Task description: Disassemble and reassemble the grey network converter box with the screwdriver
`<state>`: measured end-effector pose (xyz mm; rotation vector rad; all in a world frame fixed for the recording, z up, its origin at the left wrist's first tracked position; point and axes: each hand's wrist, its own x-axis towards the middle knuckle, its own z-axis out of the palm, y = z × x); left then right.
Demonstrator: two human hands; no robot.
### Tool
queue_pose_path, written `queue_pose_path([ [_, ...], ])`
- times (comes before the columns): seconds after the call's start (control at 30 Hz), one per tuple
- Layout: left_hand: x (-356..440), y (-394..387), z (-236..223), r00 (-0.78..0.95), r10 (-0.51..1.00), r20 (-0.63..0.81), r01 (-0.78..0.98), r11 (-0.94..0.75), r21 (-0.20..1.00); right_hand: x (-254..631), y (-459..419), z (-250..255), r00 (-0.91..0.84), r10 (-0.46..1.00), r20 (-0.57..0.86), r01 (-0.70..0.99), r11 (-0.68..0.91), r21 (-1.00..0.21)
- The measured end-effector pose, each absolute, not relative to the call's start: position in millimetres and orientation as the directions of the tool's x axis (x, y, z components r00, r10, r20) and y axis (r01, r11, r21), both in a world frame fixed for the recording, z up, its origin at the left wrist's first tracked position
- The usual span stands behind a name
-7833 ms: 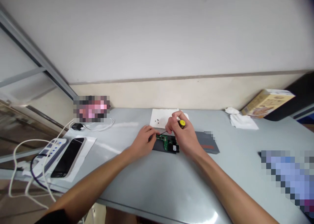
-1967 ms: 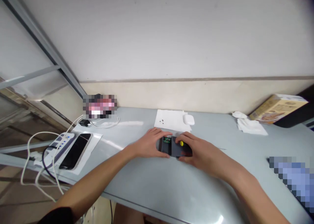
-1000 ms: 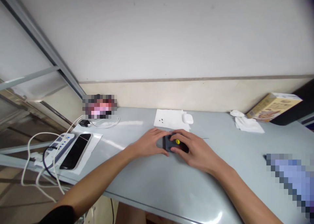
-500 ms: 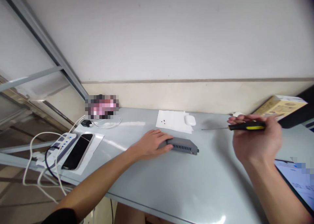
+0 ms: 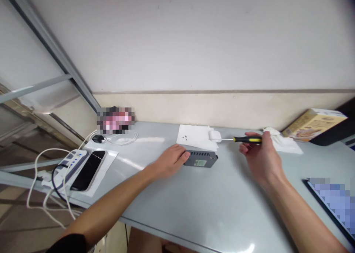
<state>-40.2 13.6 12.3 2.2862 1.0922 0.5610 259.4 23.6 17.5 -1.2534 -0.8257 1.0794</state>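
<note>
My left hand [image 5: 173, 160] is closed on the left end of a dark grey vented case [image 5: 202, 160]. The case is tilted on its edge on the table, and a pale label shows on the side facing me. In my right hand [image 5: 263, 159] is a screwdriver [image 5: 247, 139] with a black and yellow handle, held level above the table, its thin shaft pointing left. The shaft's tip appears beside a white rounded case [image 5: 215, 136]; whether they touch I cannot tell. Several small dark screws [image 5: 185, 137] lie on a white paper [image 5: 195, 134] behind the grey case.
To the left are a phone [image 5: 88, 170] on white paper, a power strip [image 5: 68, 168] with looping cables, and a black charger [image 5: 97, 138]. A yellow box [image 5: 314, 123] and crumpled tissue [image 5: 285, 142] lie at the back right. A tablet-like screen [image 5: 330, 205] sits at the right edge.
Earlier, the screwdriver worked at an exposed circuit board; then both hands brought the casing together. Since then the case has been turned over, label side showing, and my right hand swung right, then back left.
</note>
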Motion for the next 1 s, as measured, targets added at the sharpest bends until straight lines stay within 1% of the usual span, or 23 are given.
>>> queue_pose_path([
  [0.1,-39.8,13.1,12.6,0.577,0.807,0.131,0.572,-0.513,0.639,254.6,24.9,10.0,0.278,0.958,-0.068,-0.124,-0.034,-0.992],
  [0.17,-39.9,13.1,12.6,0.572,0.812,0.121,0.576,-0.502,0.645,249.7,24.6,5.2,0.313,0.948,-0.059,-0.096,-0.030,-0.995],
  [0.37,-41.0,14.9,9.7,0.569,0.812,0.126,0.559,-0.495,0.665,238.9,18.0,0.8,0.227,0.972,0.063,0.142,0.031,-0.989],
  [0.6,-41.9,16.6,6.9,0.564,0.816,0.127,0.548,-0.485,0.682,235.5,12.3,6.0,0.176,0.984,0.023,0.267,-0.025,-0.963],
  [0.73,-42.7,17.2,5.2,0.562,0.817,0.134,0.539,-0.483,0.690,232.7,11.3,9.1,0.156,0.988,0.011,0.321,-0.040,-0.946],
  [0.87,-43.6,18.3,1.9,0.562,0.811,0.160,0.506,-0.490,0.709,229.4,9.8,10.3,0.135,0.991,0.017,0.330,-0.029,-0.943],
  [1.0,-43.9,19.5,-2.2,0.491,0.850,0.192,0.489,-0.451,0.747,225.5,8.7,7.5,0.120,0.993,0.020,0.335,-0.022,-0.942],
])
